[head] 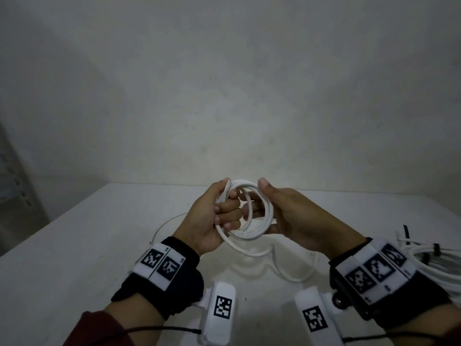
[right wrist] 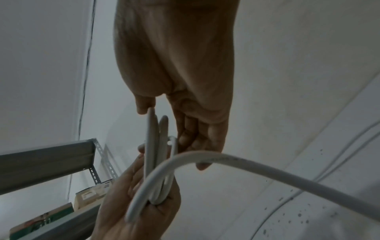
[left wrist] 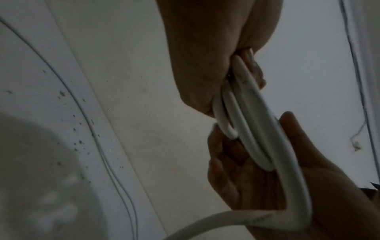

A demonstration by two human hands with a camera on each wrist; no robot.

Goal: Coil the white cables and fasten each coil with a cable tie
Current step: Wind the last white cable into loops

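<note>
A white cable coil (head: pixel 249 221) of several loops hangs in the air over the table, held between both hands. My left hand (head: pixel 225 208) grips its left side with fingers curled round the loops. My right hand (head: pixel 254 196) pinches the right side, thumb on top and fingers behind. The cable's loose tail (head: pixel 287 270) drops from the coil and curves over the table. In the left wrist view the left hand (left wrist: pixel 242 68) clamps the coil (left wrist: pixel 246 123). The right wrist view shows my right hand (right wrist: pixel 174 136) with the tail (right wrist: pixel 267 172) running under its fingers.
A bundle of white cables with black ties (head: pixel 434 260) lies at the table's right edge. The white table (head: pixel 74 245) stands against a bare wall. A metal shelf rack (right wrist: pixel 51 159) with boxes stands to the left.
</note>
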